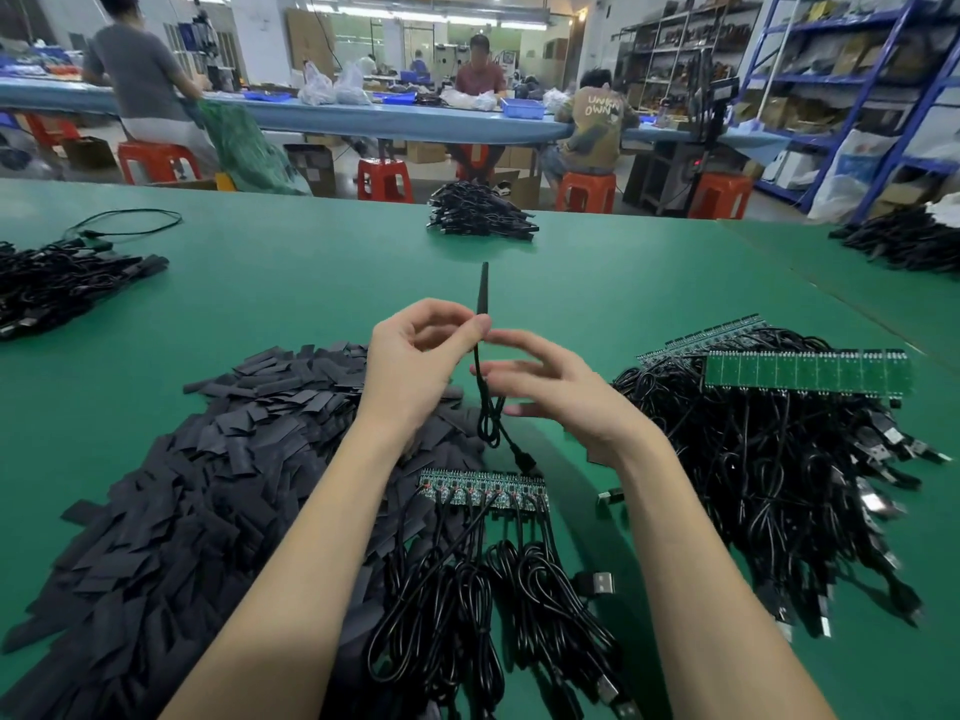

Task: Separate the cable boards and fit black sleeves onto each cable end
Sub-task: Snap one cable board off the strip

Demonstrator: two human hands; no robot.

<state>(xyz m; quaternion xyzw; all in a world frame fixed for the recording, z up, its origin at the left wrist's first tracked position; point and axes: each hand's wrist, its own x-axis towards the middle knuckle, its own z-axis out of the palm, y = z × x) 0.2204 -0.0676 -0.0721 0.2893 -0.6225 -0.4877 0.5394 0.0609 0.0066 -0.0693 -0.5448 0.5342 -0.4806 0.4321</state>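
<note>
Sleeve point(484, 285) edge-on hides cable end; right hand point(550, 387) blurred.

Bare forearms, sleeveless, no gloves

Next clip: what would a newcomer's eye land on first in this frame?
Mid-frame, the left hand pinches a sleeved cable upright, with the right hand open beside it. A big heap of black sleeves spreads to the left on the green table. To the right lies a tangle of cables under a green board strip.
</note>
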